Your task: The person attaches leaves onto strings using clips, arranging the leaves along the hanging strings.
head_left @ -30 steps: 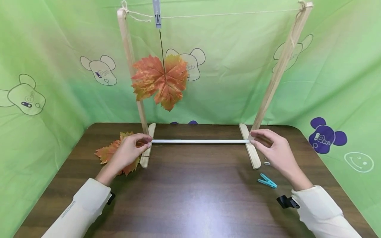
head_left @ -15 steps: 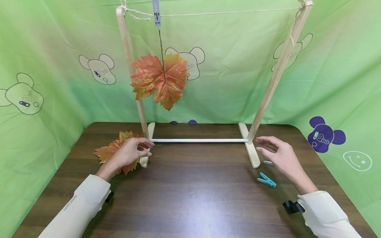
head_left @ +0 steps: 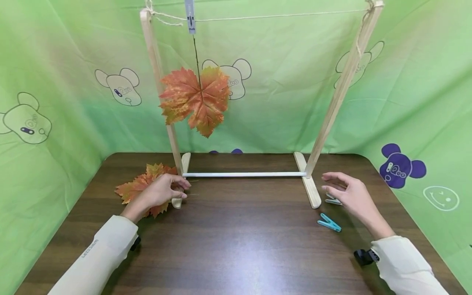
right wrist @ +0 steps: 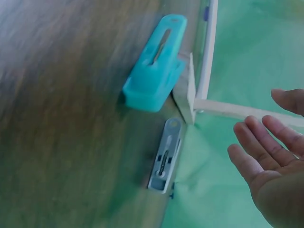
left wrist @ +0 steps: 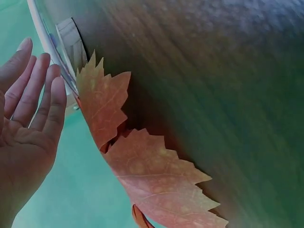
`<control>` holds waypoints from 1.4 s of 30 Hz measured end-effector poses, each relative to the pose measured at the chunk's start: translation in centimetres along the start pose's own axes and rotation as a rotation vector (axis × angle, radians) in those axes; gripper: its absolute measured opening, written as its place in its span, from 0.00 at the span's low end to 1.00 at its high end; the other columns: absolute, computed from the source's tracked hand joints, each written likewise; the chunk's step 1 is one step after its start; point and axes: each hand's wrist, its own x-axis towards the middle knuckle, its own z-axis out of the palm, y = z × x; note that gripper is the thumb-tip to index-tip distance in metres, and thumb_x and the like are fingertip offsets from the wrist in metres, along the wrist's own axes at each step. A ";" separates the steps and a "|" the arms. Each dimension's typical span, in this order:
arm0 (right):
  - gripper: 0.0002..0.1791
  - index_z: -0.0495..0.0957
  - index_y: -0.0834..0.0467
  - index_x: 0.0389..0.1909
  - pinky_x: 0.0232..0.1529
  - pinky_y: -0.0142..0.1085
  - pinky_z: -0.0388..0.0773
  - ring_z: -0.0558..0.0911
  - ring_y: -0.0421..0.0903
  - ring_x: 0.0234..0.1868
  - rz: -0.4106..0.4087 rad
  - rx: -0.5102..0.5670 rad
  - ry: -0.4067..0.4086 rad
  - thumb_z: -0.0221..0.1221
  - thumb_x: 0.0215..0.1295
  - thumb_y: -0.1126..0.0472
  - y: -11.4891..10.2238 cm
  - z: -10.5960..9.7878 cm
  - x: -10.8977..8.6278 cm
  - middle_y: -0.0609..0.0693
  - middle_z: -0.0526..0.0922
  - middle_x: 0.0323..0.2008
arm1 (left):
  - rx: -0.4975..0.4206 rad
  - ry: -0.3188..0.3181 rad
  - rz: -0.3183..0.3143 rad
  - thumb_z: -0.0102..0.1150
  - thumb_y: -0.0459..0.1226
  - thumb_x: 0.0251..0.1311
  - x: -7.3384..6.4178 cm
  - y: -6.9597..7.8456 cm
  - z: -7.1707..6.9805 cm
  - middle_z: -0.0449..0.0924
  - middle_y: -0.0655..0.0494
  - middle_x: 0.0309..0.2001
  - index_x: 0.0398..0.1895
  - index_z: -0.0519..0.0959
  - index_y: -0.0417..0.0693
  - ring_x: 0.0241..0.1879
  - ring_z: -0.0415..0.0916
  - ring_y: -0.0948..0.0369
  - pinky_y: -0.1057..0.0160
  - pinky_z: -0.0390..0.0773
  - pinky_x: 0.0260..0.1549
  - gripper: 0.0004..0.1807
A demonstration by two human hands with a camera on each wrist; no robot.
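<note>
A wooden frame stands on the table, its white crossbar (head_left: 243, 175) running low between two flat wooden feet. My left hand (head_left: 162, 190) hovers over the left foot, fingers loosely bent and holding nothing; in the left wrist view its palm shows bare. Below it lies an orange artificial maple leaf (head_left: 136, 186), partly covered by the hand. To the right of the frame my right hand (head_left: 348, 192) is held in the air with relaxed fingers and nothing in them. Under and near it are a grey clothespin (right wrist: 165, 156) and a blue clothespin (head_left: 329, 222).
A second maple leaf (head_left: 197, 98) hangs by its stem from a grey clothespin (head_left: 190, 18) on the twine (head_left: 276, 17) tied between the posts. The right post (head_left: 344, 88) leans outward in view. Green printed cloth (head_left: 276, 102) surrounds the dark wooden table (head_left: 236, 237).
Both hands have let go of the white crossbar's ends, which now sits between the posts. The right hand has moved right, away from the frame; the left has dropped slightly.
</note>
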 end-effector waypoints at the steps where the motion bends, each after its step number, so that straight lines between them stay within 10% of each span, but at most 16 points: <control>1: 0.20 0.79 0.72 0.59 0.45 0.13 0.76 0.78 0.15 0.45 0.004 -0.005 -0.007 0.67 0.67 0.71 0.1 0.0 0.0 0.39 0.88 0.46 | -0.007 -0.005 -0.005 0.71 0.30 0.63 0.0 -0.1 0.0 0.89 0.47 0.45 0.53 0.86 0.39 0.45 0.87 0.57 0.52 0.84 0.52 0.15; 6: 0.22 0.78 0.73 0.60 0.44 0.13 0.76 0.77 0.16 0.46 0.039 -0.031 -0.061 0.67 0.69 0.69 0.7 -0.1 0.1 0.74 0.83 0.55 | -0.031 -0.011 -0.032 0.70 0.29 0.63 0.2 -0.5 0.3 0.89 0.47 0.46 0.52 0.86 0.40 0.44 0.87 0.58 0.58 0.85 0.48 0.14; 13: 0.23 0.77 0.74 0.60 0.43 0.15 0.77 0.81 0.22 0.45 0.106 -0.068 -0.137 0.68 0.67 0.68 1.7 -0.3 0.0 0.74 0.82 0.56 | -0.044 -0.023 -0.026 0.70 0.28 0.64 0.5 -0.8 0.4 0.90 0.47 0.46 0.50 0.87 0.40 0.44 0.87 0.57 0.59 0.85 0.45 0.12; 21: 0.25 0.76 0.73 0.61 0.45 0.13 0.73 0.84 0.70 0.57 0.129 -0.135 -0.172 0.67 0.68 0.66 2.6 -0.5 0.1 0.73 0.83 0.56 | -0.068 -0.035 -0.038 0.68 0.27 0.64 0.7 -1.2 0.5 0.90 0.47 0.45 0.48 0.87 0.39 0.43 0.87 0.58 0.61 0.85 0.43 0.10; 33: 0.25 0.78 0.72 0.59 0.42 0.20 0.77 0.85 0.39 0.46 0.132 -0.181 -0.247 0.70 0.66 0.65 3.5 -1.0 0.2 0.69 0.86 0.52 | -0.062 -0.050 -0.032 0.66 0.24 0.65 1.0 -1.1 0.6 0.90 0.48 0.41 0.45 0.88 0.40 0.41 0.88 0.58 0.62 0.86 0.42 0.09; 42: 0.24 0.79 0.72 0.58 0.40 0.23 0.79 0.84 0.40 0.44 0.139 -0.204 -0.266 0.71 0.64 0.65 3.9 -1.1 0.2 0.67 0.88 0.48 | -0.049 -0.054 -0.013 0.63 0.22 0.65 1.2 -1.2 0.5 0.90 0.50 0.40 0.43 0.89 0.40 0.41 0.88 0.58 0.66 0.83 0.39 0.10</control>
